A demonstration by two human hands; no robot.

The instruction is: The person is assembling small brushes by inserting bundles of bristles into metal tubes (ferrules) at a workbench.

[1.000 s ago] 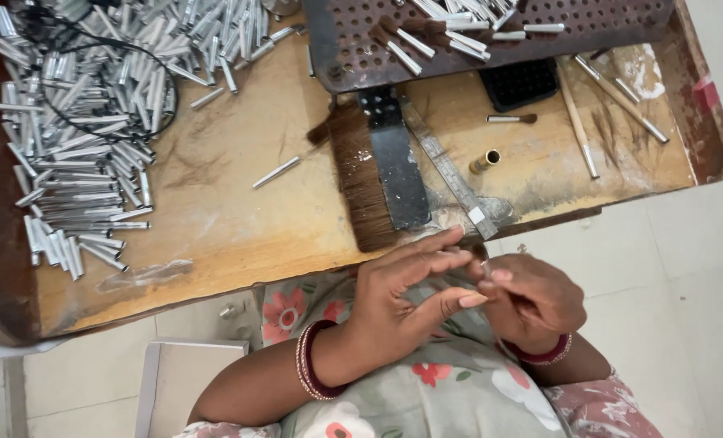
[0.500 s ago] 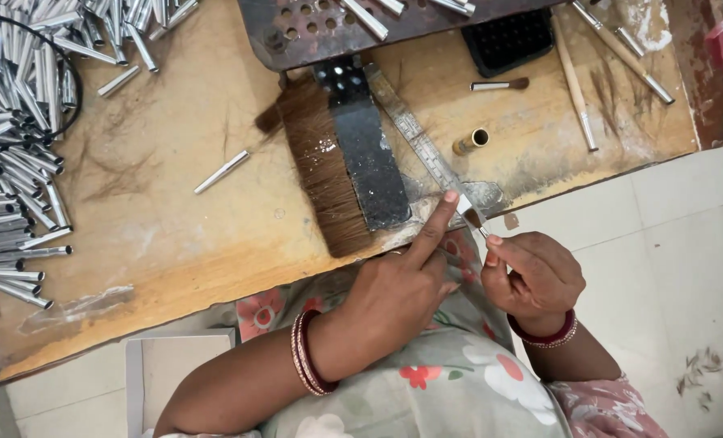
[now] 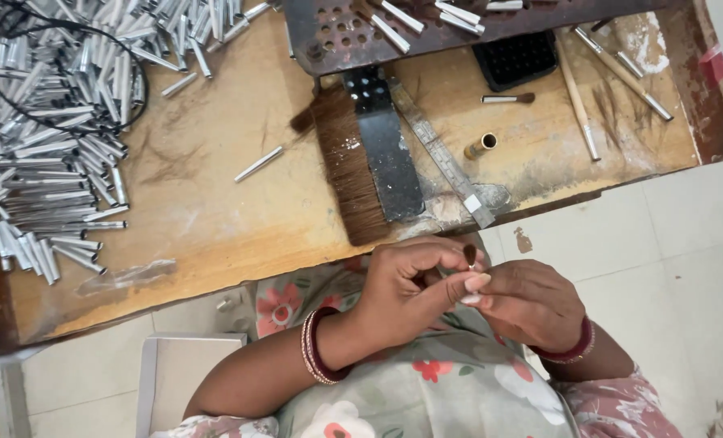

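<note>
Moved: both hands have drawn back from the counter (image 3: 215, 219) edge to just over the lap, fingers now curled together.
Left hand (image 3: 414, 284): pinched narrow on the small brush tuft (image 3: 470, 255).
Right hand (image 3: 532, 304): closed, fingertips meeting the left's at the tuft.
Tuft: upright between both hands, just below the counter edge.
Counter: flat wide brush (image 3: 353, 170), metal tubes (image 3: 45, 154) heaped at the left.

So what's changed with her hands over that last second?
The left hand, fingers spread open a second ago, has curled in and now pinches the small brush tip together with the right hand. Both hands stayed close together just below the table edge. The wide brush, ruler and pile of metal tubes lie as before.
</note>
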